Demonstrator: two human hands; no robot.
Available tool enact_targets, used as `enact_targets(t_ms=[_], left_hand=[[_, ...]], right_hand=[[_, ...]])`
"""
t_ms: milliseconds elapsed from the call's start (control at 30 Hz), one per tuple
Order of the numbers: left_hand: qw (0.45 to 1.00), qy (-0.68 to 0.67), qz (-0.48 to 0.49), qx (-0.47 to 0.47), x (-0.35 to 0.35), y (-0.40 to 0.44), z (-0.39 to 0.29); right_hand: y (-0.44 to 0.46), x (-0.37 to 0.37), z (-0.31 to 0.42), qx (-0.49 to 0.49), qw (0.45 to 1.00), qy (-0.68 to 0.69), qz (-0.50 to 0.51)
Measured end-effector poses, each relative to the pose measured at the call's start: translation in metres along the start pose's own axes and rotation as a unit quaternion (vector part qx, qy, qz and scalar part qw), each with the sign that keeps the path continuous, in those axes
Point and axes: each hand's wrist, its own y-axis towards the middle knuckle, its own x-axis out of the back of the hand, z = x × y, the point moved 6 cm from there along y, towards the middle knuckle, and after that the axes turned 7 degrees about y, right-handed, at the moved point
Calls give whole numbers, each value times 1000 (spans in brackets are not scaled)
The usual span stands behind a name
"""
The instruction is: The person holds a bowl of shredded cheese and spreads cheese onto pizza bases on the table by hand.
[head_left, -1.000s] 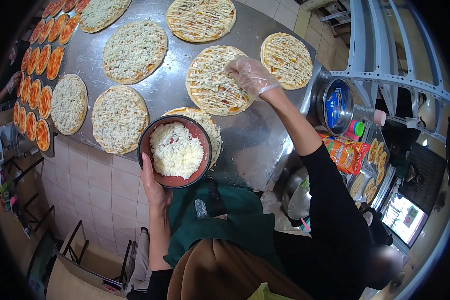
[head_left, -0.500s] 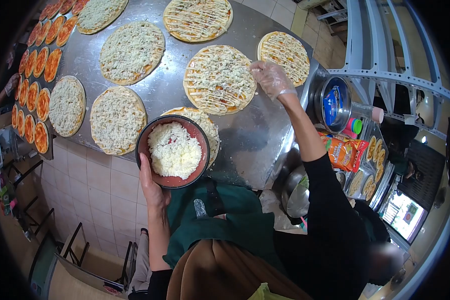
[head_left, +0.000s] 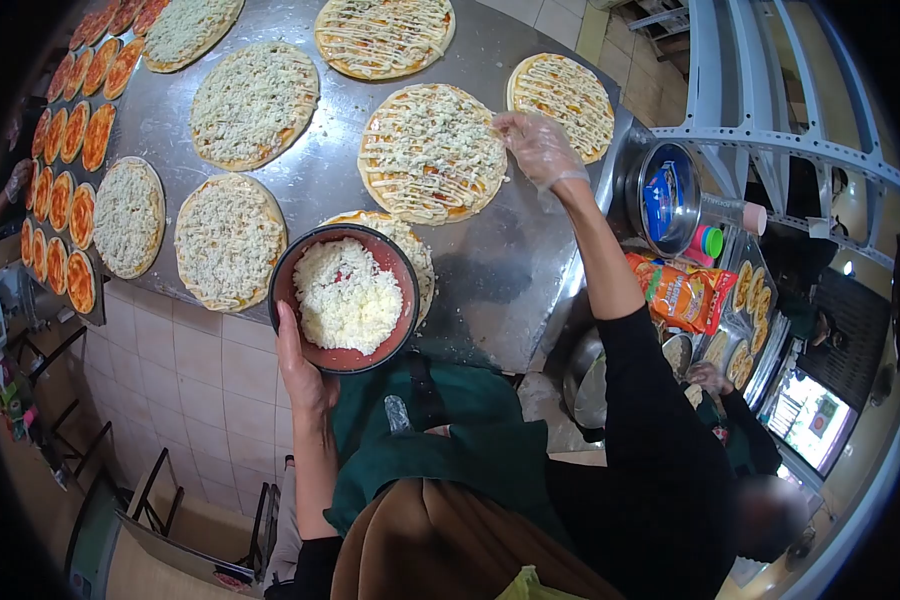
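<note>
My left hand [head_left: 307, 370] grips the side of a dark-rimmed bowl [head_left: 282, 292], reddish inside, tilted toward me. Crumbly white grated cheese [head_left: 348, 300] partly fills it. At the right edge of a sauce-striped pizza [head_left: 430, 150], my right hand [head_left: 542, 150] in a clear plastic glove has its fingertips pinched together. What they hold, if anything, is hidden. White crumbs lie over part of that pizza's top. Just right of this hand is another pizza [head_left: 562, 105] with pale sauce lines. The bowl covers part of a cheese-topped pizza [head_left: 410, 250].
More pizzas [head_left: 255, 105] and small red-sauced bases [head_left: 82, 215] lie on the steel table [head_left: 490, 290]. A metal bowl [head_left: 678, 155] and an orange bag [head_left: 682, 297] stand at the right, near a metal rack [head_left: 760, 140]. Another person's gloved hand [head_left: 710, 378] works at lower right.
My right hand has shifted slightly left and up along the pizza's edge, fingers still pinched. The bowl stays nearly in place. At lower right, another person's gloved hand has come into view.
</note>
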Motion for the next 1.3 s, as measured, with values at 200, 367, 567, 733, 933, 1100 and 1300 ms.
enact_targets(t_ms=[200,367,567,733,933,1100,1300], left_hand=[[1000,13,3,3,-2,-1,1],[999,26,17,9,-2,2,4],[1000,19,11,7,-6,5,3],[1000,13,7,10,-11,10,5],[999,35,32,-11,-18,27,20],[991,103,38,-81,-42,29,10],[974,190,-10,-119,-62,33,19]], right_hand=[[12,-1,8,-37,999,37,-3],[11,-7,0,24,999,28,-16],[-12,-6,18,-46,998,26,32],[-41,-29,23,13,998,29,56],[-47,-28,37,1,998,65,-27],[-73,-10,119,-14,955,278,102],[-113,-87,151,117,985,-47,119]])
